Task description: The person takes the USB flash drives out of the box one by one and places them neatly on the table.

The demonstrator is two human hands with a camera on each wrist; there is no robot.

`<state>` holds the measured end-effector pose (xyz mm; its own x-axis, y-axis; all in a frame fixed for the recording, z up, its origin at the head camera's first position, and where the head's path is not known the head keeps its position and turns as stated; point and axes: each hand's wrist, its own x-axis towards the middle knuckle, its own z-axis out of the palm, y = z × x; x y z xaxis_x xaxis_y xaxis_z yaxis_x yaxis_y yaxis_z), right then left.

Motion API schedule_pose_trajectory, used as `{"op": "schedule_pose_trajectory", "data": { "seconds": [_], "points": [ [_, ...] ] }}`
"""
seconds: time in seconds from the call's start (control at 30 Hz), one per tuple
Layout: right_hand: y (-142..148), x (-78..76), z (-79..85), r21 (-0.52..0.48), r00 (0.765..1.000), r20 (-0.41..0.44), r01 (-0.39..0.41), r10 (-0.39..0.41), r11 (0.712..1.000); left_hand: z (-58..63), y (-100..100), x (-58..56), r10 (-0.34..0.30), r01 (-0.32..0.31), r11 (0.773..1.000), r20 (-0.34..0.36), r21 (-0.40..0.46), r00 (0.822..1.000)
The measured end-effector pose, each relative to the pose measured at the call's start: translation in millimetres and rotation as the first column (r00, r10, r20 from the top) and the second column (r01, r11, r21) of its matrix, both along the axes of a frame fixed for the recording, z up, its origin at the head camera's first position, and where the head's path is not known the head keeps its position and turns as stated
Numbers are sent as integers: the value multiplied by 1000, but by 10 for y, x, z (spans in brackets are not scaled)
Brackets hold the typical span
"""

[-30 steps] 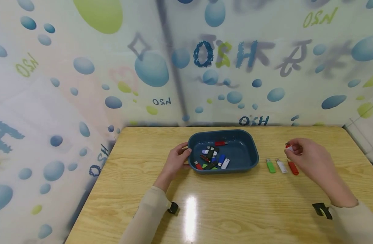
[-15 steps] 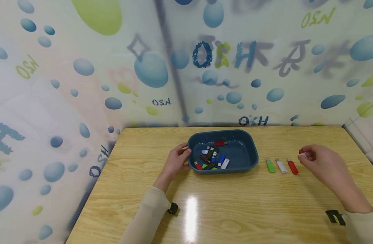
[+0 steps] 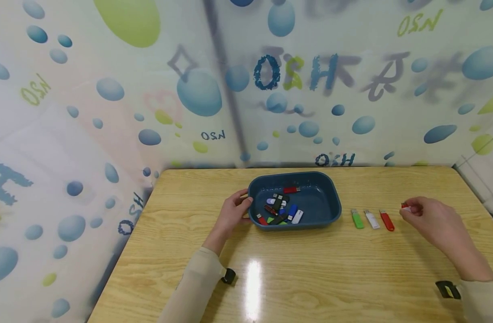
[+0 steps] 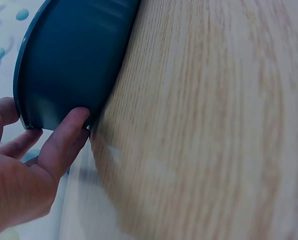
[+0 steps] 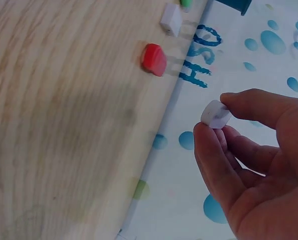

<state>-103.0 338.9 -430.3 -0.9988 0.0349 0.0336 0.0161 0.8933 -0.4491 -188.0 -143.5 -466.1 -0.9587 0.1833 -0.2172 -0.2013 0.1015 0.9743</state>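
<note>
My left hand holds the left end of a dark blue plastic tray, thumb at the rim and fingertips against the outer wall; the left wrist view shows these fingers on the tray's side. Between thumb and fingertips, my right hand pinches a USB stick above the right part of the table. Its white end faces the right wrist camera, and a bit of red shows in the head view. Left of that hand lie a red USB stick, a white one and a green one, side by side.
Inside the tray lie several USB sticks, among them a red one, a white one and a blue one. The wooden table meets a patterned wall covering at its back edge.
My right hand has moved right with the pinched USB stick, from above the red stick to a spot beside it, and sits slightly lower. The left hand and tray have stayed put.
</note>
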Motion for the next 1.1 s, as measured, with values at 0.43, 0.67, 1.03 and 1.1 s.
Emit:
{"op": "schedule_pose_trajectory", "data": {
  "seconds": [0.43,0.67,1.03,1.1],
  "points": [
    [106,-104,-148,21,987,159,-5,1,1000,-13,-17,-7,-3,3,1000,15,21,1000],
    [116,-145,-208,36,980,197,-23,16,999,-10,-13,-4,-4,4,1000,16,7,1000],
    [116,-214,-258,46,970,238,-57,44,997,-13,-2,0,2,-2,1000,3,1,1000],
    [108,-222,-259,52,970,239,-58,44,997,-10,0,0,3,-3,1000,4,1,1000]
  ]
}}
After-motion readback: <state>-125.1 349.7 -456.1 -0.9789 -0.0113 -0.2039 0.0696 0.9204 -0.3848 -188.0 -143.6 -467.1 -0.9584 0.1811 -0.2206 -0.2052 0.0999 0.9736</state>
